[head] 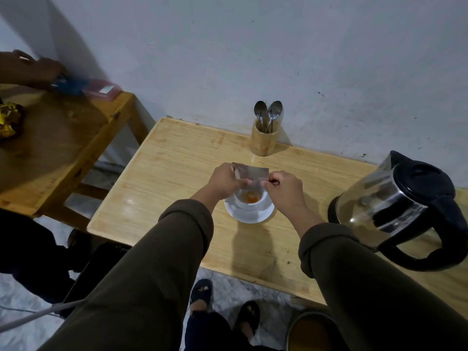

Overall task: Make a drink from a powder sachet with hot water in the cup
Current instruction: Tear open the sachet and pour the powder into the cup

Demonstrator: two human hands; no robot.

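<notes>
Head view: my left hand (226, 181) and right hand (283, 186) both pinch sachet (250, 173) over cup (250, 198) on saucer (249, 215). Orange powder in cup. Sachet long axis left-right, mouth seemingly down toward cup. Risk: tilt or shake scatters powder onto table (177, 160); kettle (402, 203) waits right.

Head view, steeply down, close.

Both forearms, in rolled olive sleeves, reach forward toward twelve o'clock. The left hand (226, 180) and right hand (285, 185) sit close together, each with fingers curled in a pinching grip.
</notes>
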